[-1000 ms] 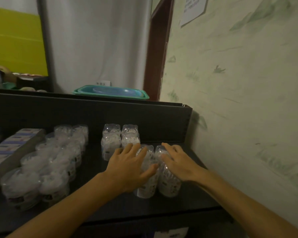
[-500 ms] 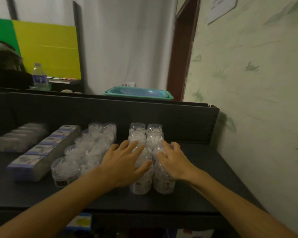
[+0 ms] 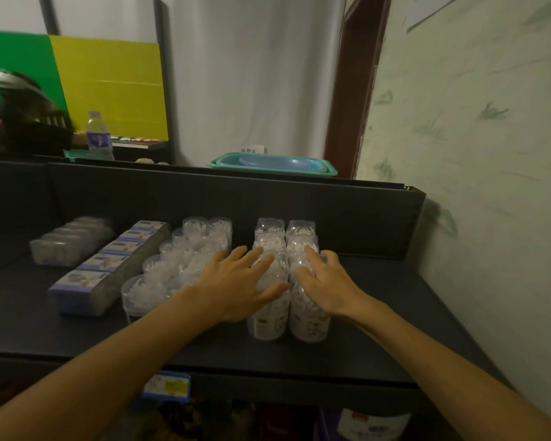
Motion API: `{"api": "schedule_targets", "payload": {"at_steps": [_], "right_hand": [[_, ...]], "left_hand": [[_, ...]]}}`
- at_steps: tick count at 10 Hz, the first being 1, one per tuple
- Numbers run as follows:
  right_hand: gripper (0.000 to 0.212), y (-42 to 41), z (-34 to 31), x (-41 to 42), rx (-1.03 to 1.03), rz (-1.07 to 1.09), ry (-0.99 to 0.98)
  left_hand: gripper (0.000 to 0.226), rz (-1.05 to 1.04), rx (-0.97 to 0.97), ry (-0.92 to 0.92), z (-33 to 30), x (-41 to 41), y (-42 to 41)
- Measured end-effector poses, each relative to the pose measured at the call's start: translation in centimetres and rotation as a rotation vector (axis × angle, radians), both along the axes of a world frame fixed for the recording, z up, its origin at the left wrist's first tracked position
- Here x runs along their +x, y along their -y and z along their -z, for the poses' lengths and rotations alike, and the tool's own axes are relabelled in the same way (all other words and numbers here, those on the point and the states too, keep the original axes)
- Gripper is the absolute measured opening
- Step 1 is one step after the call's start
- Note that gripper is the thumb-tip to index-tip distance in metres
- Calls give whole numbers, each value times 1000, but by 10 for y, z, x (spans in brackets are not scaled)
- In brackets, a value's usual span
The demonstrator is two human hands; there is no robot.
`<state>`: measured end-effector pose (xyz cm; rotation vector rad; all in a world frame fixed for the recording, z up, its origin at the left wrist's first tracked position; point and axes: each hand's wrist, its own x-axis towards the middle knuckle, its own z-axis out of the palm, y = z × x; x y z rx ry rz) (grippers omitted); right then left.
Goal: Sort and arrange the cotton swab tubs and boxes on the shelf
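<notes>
Step in hand (judged): squaring up the double row of tall clear cotton swab tubs (image 3: 269,316) at the right-centre of the black shelf (image 3: 379,351). The row is running from near edge toward the far back panel, two tubs wide.

Left hand (image 3: 236,288) is lying flat on the left column's tops and side, fingers (image 3: 252,254) straight and spread, thumb reaching right across a tub; nothing is clamped. Right hand (image 3: 326,283) is resting on the right column, fingers bent over the tub tops. Whether it is gripping or only pressing, cannot tell (tub film is hiding the fingertips).

Other stock: a block of shorter tubs (image 3: 159,278) is sitting just left of the row, then a line of swab boxes (image 3: 109,262), then a wrapped pack (image 3: 70,240) at far left.

Next move (est.): push both columns together and toward the back, keeping pressure even, since tall tubs may tip.
</notes>
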<state>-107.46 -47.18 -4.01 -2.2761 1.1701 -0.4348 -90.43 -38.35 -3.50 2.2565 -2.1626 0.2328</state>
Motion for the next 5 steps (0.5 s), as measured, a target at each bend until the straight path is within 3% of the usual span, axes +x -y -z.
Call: {"api": "schedule_targets", "payload": {"at_steps": [3,5], "right_hand": [[59,-1,-6,1,90,17,104],[73,4,-9,-1,29,67,34]], "left_hand": [[75,7,46,-96,-5,2,-1],[78,56,10,-219,-9,6,-6]]}}
